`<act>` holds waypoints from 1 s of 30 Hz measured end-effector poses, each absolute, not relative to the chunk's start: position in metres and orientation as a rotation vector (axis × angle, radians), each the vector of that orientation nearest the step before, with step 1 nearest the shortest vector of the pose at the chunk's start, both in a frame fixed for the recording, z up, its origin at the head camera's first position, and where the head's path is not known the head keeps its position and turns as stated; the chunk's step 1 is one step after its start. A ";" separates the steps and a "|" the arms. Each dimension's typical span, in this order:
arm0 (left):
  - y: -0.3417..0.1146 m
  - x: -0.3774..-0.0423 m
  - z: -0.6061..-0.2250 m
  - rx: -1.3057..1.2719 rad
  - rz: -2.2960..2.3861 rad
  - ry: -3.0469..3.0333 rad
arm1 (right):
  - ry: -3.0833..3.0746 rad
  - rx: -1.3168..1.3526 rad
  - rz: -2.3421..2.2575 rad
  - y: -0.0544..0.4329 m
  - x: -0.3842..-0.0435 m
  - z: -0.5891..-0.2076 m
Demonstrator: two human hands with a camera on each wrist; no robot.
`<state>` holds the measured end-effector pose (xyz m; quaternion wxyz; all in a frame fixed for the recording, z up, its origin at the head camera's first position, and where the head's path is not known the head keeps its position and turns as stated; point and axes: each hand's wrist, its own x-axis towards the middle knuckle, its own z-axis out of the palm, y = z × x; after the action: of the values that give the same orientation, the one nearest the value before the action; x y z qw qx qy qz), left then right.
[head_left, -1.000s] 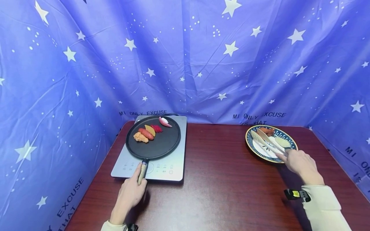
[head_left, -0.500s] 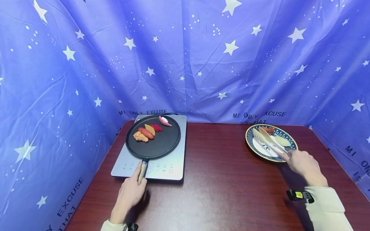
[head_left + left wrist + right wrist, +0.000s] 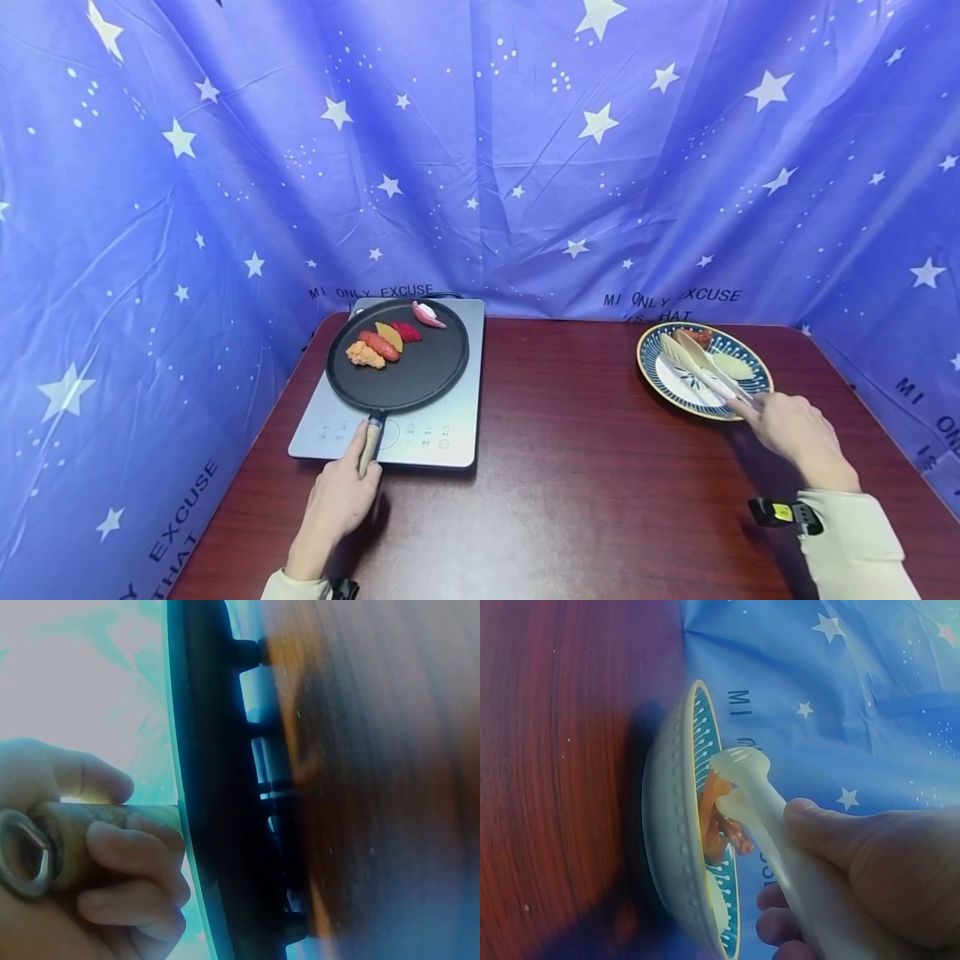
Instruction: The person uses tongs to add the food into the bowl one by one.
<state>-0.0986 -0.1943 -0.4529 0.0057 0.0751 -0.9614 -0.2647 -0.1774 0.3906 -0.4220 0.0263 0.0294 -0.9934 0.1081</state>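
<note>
My left hand (image 3: 339,498) grips the wooden pan handle (image 3: 370,442), its fingers curled round it in the left wrist view. The round black frying pan (image 3: 408,379) bears a sausage (image 3: 379,346), an orange crumbly piece (image 3: 365,356), a yellow slice (image 3: 389,337), a red piece (image 3: 406,332) and a pink-and-white piece (image 3: 428,315). On the right, my right hand (image 3: 793,429) holds pale food tongs (image 3: 705,367) over the patterned plate (image 3: 651,387). Their tips are at a reddish-brown food piece (image 3: 716,825); whether they pinch it I cannot tell. A pale green oval slice (image 3: 732,367) lies beside it.
Beneath the pan is a silver induction cooker (image 3: 457,417) with touch controls along its front. Both cooker and plate stand on a dark red wooden table (image 3: 555,450). A blue star-printed curtain (image 3: 525,167) encloses the back and sides.
The tongs' tips have shifted slightly right on the plate and drawn closer together. My right hand and forearm have moved a little right. My left hand keeps its hold on the handle.
</note>
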 end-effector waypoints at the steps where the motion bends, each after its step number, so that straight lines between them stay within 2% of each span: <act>1: -0.194 -0.099 -0.453 0.233 -0.826 -3.009 | -3.066 0.092 0.336 0.391 -0.177 -0.422; 30: -0.193 -0.098 -0.451 0.236 -0.830 -3.001 | -2.955 0.148 0.448 0.388 -0.165 -0.423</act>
<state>-0.0980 -0.1929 -0.4510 0.0093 0.0757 -0.9611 -0.2656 -0.1653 0.3879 -0.4233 0.0746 0.0492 -0.9848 0.1492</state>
